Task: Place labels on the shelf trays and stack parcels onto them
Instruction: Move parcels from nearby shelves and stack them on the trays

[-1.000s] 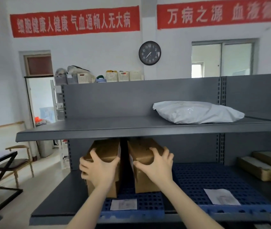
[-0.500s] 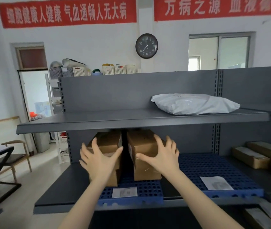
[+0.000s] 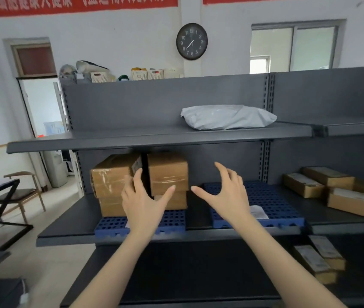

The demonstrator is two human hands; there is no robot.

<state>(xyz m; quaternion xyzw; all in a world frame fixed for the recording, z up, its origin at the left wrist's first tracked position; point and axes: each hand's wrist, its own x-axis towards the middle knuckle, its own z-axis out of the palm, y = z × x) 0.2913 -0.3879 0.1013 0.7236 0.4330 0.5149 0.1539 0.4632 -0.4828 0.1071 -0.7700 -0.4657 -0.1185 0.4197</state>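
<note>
Parcels, brown cardboard, four in all, are standing in two stacks of two at the left of the middle shelf (image 3: pixel 70 221).

Left stack (image 3: pixel 112 185): the upper box is carrying glossy clear tape across its front and a small printed sticker at its upper right corner. It is sitting slightly askew on the lower box.

Left hand (image 3: pixel 143 203): it is hovering in front of both stacks with its fingers (image 3: pixel 137 178) straight and spread, gripping nothing. Whether the fingertips are touching the cardboard cannot be told.

Right stack (image 3: pixel 167 174): the upper box is showing a band of clear tape across its front, and the lower box is peeking out beneath it. A narrow dark gap is separating the two stacks.

Left blue tray (image 3: pixel 174 220): this perforated plastic grid is lying on the shelf and bearing both stacks.

Right hand (image 3: pixel 227 194): it is hanging open just right of the stacks, fingers splayed wide, thumb pointing towards the left hand, holding nothing.

White poly bag (image 3: pixel 227 117): crumpled, it is lying on the shelf above.

Right blue tray (image 3: pixel 276 201): of the same grid pattern, it is lying just beside the left one.

Paper label (image 3: pixel 258 212): white, it is lying flat near the front edge of the right blue tray, partly behind the wrist.

Loose boxes (image 3: pixel 354 203): flat cardboard, they are lying at the far right of the middle shelf.
</note>
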